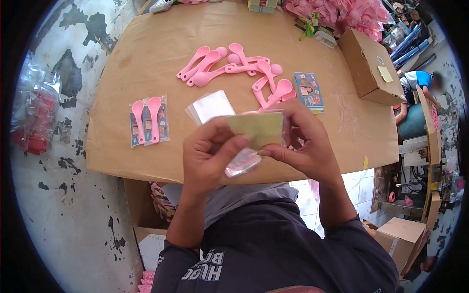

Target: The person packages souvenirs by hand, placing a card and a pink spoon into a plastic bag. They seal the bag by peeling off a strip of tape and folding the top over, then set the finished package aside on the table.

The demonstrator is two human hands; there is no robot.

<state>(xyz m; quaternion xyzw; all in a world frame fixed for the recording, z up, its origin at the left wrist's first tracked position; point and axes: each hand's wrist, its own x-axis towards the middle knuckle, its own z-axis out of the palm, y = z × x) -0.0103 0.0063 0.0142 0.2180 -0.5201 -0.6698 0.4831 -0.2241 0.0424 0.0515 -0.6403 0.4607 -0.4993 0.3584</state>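
My left hand (pixel 210 151) and my right hand (pixel 305 141) hold a yellow-green card (pixel 259 128) between them over the table's front part. A clear plastic bag (pixel 243 163) with something pink in it hangs just below the card, against my fingers. Behind my hands lie a fan of clear sleeves (pixel 212 106) and a loose group of pink spoons (pixel 210 61). One spoon (pixel 282 90) lies right behind my right hand. To the right of the spoons is a stack of blue printed cards (pixel 309 92). Two bagged spoons on blue cards (pixel 149 121) rest at the left.
A cardboard box (pixel 371 68) stands at the table's right edge. Pink bagged items (pixel 342 14) are heaped at the back right, near a green-and-yellow bundle (pixel 309 27). Another person (pixel 420 80) sits beyond the table at the right. A peeling wall (pixel 58 171) is at the left.
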